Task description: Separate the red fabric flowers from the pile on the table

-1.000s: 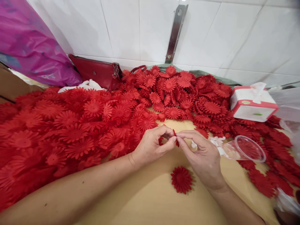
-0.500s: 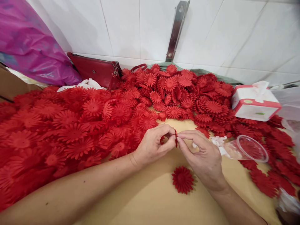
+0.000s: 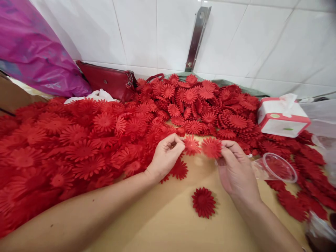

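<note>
Pinched at its edge by my left hand [image 3: 168,155] is a red fabric flower piece [image 3: 191,145] with a small pale centre. My right hand [image 3: 237,164] grips a second red flower piece [image 3: 211,147] by its right edge, slightly blurred. The two pieces face me side by side, a narrow gap between them. Under my left hand another red flower [image 3: 180,169] lies on the tabletop, partly hidden. A darker, fuller red flower [image 3: 204,202] rests alone on the tan table [image 3: 147,224], below and between my hands.
Loose red petal pieces [image 3: 81,148] heap up on the left, with more flowers [image 3: 190,94] piled behind. On the right are a tissue pack [image 3: 285,117] and a clear plastic cup [image 3: 279,168] on its side. A red handbag [image 3: 105,78] and purple bag [image 3: 39,52] stand against the tiled wall.
My hands have moved apart. The red piece pinched edge-on between them before is now seen as two separate flower pieces, one in each hand. A flower under my left hand has come into view.
</note>
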`<action>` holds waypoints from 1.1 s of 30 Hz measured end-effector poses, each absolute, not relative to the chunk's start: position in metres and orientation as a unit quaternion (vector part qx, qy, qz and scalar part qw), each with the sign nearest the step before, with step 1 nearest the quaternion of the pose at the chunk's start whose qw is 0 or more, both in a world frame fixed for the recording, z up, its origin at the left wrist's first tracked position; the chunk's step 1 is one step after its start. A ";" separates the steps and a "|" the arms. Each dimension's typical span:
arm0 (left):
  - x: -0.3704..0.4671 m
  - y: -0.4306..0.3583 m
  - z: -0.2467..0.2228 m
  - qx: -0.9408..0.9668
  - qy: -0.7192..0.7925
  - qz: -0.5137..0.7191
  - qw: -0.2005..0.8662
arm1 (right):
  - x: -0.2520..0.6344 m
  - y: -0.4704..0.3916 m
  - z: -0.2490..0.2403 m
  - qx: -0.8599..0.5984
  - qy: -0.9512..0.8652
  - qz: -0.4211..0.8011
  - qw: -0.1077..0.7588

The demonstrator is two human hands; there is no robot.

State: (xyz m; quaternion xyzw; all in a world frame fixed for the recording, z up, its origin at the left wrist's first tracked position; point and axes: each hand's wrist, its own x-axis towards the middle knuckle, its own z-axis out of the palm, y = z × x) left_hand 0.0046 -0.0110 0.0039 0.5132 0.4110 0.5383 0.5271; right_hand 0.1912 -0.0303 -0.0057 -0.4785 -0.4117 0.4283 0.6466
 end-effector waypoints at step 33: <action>0.005 -0.024 0.006 0.699 0.399 0.512 0.299 | 0.181 -0.050 0.014 -0.487 -0.618 0.206 0.582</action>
